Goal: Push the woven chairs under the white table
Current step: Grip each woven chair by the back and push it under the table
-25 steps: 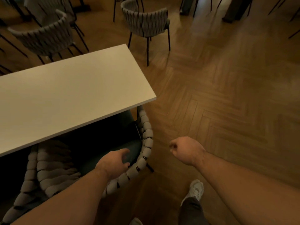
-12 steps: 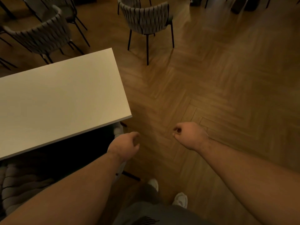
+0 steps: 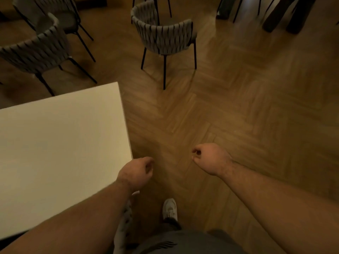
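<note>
Left hand (image 3: 136, 173) and right hand (image 3: 211, 158): loosely curled, apart, empty, above floor (image 3: 238, 110). White table (image 3: 60, 149): at left. Nearest woven chair (image 3: 123, 222): tucked beneath table corner (only rim visible). Second chair (image 3: 163, 36): well clear.

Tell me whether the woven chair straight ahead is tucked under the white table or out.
Out. The woven chair stands alone on the wood floor, all its legs visible, beyond the white table corner and clear of it.

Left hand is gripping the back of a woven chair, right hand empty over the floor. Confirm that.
Not quite. In the head view the left hand grips nothing; it hangs loosely curled beside the white table's corner. The right hand is indeed empty over the floor.
</note>
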